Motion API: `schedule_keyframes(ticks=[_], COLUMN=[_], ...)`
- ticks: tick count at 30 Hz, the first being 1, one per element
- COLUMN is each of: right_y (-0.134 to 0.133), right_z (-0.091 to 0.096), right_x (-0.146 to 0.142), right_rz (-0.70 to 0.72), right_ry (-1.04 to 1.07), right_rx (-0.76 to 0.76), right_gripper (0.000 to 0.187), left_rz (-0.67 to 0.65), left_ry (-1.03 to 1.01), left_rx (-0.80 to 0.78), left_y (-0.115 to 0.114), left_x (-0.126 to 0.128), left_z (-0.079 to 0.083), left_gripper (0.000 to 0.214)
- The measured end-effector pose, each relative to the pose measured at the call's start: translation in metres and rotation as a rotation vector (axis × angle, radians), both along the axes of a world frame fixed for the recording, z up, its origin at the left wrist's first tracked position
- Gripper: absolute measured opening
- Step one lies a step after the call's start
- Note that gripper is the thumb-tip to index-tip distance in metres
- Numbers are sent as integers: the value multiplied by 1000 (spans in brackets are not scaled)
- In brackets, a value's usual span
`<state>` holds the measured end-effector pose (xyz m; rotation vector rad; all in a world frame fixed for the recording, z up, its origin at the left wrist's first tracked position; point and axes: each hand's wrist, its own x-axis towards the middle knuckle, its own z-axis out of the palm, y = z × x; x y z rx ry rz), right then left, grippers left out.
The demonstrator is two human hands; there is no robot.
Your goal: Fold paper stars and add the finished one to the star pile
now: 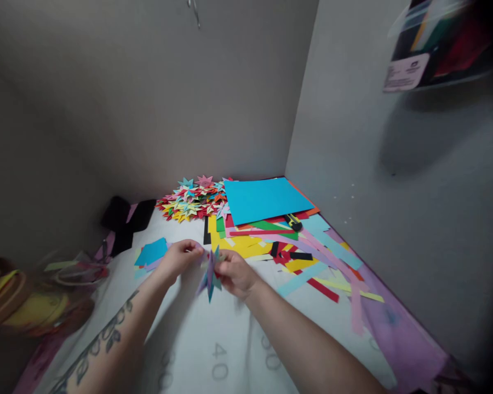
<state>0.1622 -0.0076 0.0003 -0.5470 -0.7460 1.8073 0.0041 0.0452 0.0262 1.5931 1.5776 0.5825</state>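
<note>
A folded paper star (210, 278) in lilac and blue is held edge-on above the white surface. My right hand (236, 273) pinches it from the right, thumb and fingers closed on its points. My left hand (183, 258) is closed at the left, its thumb and fingertip together on a lilac tip beside the star; whether this tip belongs to the star is blurred. Left of my left hand lies a small stack of paper squares (153, 251), blue on top. Beyond my hands is a heap of finished folded stars (189, 202) in many colours.
A large blue sheet (269, 198) lies at the back on other coloured sheets, with a yellow-and-black cutter (293, 222) by its front edge. Paper strips (324, 289) are scattered to the right. Grey walls (246, 98) rise behind and right. A bag (72, 271) stands left.
</note>
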Motion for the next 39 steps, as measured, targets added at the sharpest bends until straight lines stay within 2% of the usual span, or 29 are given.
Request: schedule_keyframes(ticks=[3,4,5,7,11,16,22,33,39], right_y=[9,11,13,15,15,10,5,4,2], right_z=[-6,-9,-12,-18,-23,-24,-20,-17,-22], right_x=[0,0,0,0,-5,-13,-17,-18,-18], right_rz=[-438,-541,-624,-689,-676,-652,-631,-594,-520], right_ry=[-211,-329,-436,-563,-691,-805,-888,-972,-966], right_rx=[-75,-67,-38,8,23,57,87,137,123], right_gripper=[28,25,22,21,22,25,20,15,17], left_rz=[212,269,306,320,241,182,209,255,253], left_ry=[-255,-339,-407,-476,-536,-525,-387,-419,-415], left_rx=[81,106,131,173,203,147,183,138,129], left_y=[-13,-17,-20,-27,-40,-52,-55,-53,-53], left_x=[-23,-27,-29,-27,-11,-3,-9,-8,-8], left_z=[-1,-4,-6,-12,-19,-23,-27,-31,-32], left_gripper=[32,32,33,33,29,23,23,25,26])
